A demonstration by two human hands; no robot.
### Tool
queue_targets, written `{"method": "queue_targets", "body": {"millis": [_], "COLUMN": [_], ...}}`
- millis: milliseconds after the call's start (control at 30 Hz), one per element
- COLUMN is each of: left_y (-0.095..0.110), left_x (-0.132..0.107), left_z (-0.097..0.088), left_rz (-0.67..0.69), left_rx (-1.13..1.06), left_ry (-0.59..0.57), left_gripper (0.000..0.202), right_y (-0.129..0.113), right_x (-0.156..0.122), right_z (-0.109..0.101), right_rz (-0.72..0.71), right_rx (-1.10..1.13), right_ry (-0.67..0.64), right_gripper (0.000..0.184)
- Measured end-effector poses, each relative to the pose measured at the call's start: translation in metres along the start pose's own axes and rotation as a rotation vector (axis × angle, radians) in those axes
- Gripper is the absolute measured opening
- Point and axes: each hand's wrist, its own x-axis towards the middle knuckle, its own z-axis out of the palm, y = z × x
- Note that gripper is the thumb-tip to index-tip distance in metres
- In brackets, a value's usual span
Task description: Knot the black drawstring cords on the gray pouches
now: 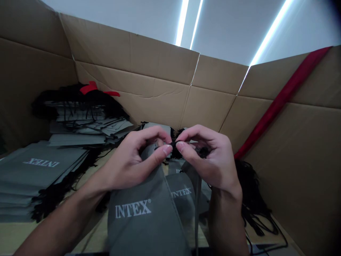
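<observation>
My left hand (130, 161) and right hand (210, 158) pinch a black drawstring cord (174, 145), fingers (181, 145) pressed together. Below them, the grey "INTEX" bag (144, 213) lies lengthwise, its top pointing away from the near edge of the table (92, 236).

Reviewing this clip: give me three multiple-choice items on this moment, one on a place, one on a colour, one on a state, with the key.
1. On which side of the left hand does the stack of grey INTEX bags lie?
A) Right of it
B) Left of it
C) Under it

2. What colour is the strip along the cardboard wall?
A) Blue
B) Green
C) Red

3. How does the right hand stand?
A) Fingers pinched on black cord
B) Flat and open on the cardboard
C) Clenched round the strip

Key:
1 B: the stack sits at the view's left, beyond the left hand.
2 C: the strip shows red against tan cardboard.
3 A: its fingertips close on the cord above a grey INTEX bag.
</observation>
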Motion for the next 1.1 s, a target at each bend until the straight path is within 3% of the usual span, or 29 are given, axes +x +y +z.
{"method": "queue_targets", "body": {"millis": [100,300,600,733,1100], "left_y": [-0.003,-0.009,-0.005,-0.006,-0.011], "left_x": [-0.005,-0.006,-0.010,-0.009,-0.007], "left_z": [0.005,0.014,0.014,0.017,0.012], "left_rz": [0.113,0.353,0.339,0.384,0.468], "left_rx": [0.139,0.439,0.392,0.467,0.641], "left_ry": [0.035,0.107,0.210,0.307,0.359], "left_gripper": [0.018,0.014,0.009,0.008,0.012], "right_y": [-0.001,-0.002,0.001,0.001,0.003], "right_x": [0.001,0.002,0.001,-0.001,0.001], "right_z": [0.006,0.008,0.017,0.024,0.037], "right_rz": [0.006,0.047,0.136,0.137,0.209], "right_rx": [-0.002,0.056,0.262,0.230,0.397], "right_ry": [0.020,0.026,-0.043,-0.018,0.011], "right_gripper": [0.007,0.009,0.014,0.014,0.015]}}
